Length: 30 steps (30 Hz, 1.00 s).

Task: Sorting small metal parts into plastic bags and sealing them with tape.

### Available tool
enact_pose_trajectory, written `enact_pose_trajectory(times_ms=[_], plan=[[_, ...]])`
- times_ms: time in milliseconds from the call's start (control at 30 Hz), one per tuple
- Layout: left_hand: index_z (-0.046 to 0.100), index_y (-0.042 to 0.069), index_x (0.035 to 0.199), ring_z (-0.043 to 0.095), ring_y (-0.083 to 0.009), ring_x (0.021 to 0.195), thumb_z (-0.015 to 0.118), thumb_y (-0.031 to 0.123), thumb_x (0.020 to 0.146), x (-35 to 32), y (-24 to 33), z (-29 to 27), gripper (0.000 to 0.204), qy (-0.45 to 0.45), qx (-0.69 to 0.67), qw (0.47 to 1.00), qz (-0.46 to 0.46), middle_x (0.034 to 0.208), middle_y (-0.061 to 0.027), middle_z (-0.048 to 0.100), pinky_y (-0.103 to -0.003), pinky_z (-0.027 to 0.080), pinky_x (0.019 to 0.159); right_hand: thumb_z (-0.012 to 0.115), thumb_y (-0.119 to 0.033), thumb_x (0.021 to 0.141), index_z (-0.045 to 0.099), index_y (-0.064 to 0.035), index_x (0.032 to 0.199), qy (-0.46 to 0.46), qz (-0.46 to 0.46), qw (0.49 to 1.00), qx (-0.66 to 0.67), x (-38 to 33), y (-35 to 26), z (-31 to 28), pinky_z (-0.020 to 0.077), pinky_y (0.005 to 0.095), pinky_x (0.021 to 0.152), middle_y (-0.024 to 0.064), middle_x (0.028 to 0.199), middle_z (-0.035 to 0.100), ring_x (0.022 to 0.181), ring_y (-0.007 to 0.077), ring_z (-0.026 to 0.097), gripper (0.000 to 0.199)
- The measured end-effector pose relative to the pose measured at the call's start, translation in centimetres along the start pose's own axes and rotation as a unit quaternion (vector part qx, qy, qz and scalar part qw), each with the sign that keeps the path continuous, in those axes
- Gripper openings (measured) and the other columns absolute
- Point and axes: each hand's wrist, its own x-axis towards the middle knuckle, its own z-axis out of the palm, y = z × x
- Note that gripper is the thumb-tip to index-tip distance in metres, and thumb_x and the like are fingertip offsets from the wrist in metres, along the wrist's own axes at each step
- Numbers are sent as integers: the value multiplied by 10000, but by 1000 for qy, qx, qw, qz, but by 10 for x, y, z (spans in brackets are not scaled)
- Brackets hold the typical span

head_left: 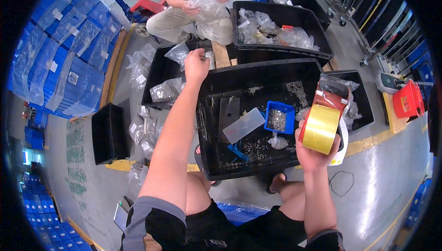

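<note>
Clear plastic bags [166, 90] of small parts with white labels [141, 79] fill the black bins [159, 73].

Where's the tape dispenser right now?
In the head view the tape dispenser, with its yellow roll, is held in the right hand, at the right edge of the big black bin, just right of the small blue box.

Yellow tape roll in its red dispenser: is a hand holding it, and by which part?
Yes. The right hand grips the red dispenser with the yellow tape roll from below, at its lower end. The left hand reaches away to a small clear plastic bag.
</note>
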Motion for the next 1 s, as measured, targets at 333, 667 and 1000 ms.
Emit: enact_pose_trajectory(times_ms=[333,667,1000], plan=[[656,-4,1068,693,-238,841,705,82,747,0,-2,0,336,0,-2,1000,-6,1002,-156,685,-346,538,783,725,-365,781,368,-79,1420,-3,0,1000,-2,1,1,-1,456,383,937,166,1330,444,1117,314,521,787],[659,7,1059,691,-239,826,710,91,746,-1,2,-1,328,12,-10,1000,-6,970,-142,686,-347,538,774,716,-365,790,370,-77,1418,3,-3,1000,-7,1,2,1,456,378,933,168,1334,442,1114,314,523,773],[658,8,1066,690,-242,838,718,98,741,1,0,-1,343,7,-5,1000,-8,981,-143,690,-347,539,784,697,-359,796,393,-75,1407,9,-5,1000,-3,1,2,-2,455,388,935,173,1326,461,1114,320,526,739]])
